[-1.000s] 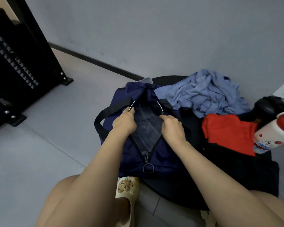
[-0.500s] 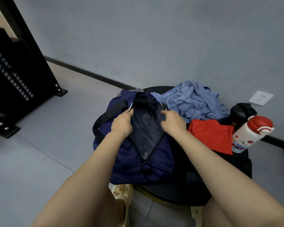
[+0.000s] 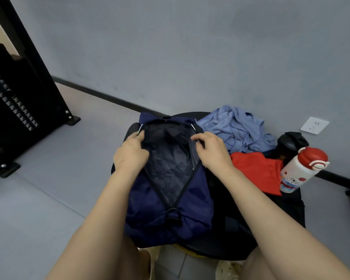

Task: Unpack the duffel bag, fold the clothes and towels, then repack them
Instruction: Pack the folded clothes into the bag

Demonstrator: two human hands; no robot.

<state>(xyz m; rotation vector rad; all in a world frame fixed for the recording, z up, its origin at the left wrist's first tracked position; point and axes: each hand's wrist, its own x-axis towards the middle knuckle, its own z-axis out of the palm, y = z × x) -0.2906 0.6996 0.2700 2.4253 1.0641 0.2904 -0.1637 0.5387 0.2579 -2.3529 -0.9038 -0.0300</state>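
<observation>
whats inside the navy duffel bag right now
Only dark crinkled lining shows inside the navy duffel bag, spread open by the left hand and right hand. Its far end is shadowed.

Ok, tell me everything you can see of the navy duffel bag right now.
The navy duffel bag is soft, crumpled fabric, lying on a round black table left of the blue and red clothes. Its top zipper is undone, the mouth spread wide, showing dark lining and no clear contents. A black D-ring sits at the near end. The left hand and right hand each grip an edge of the opening.
</observation>
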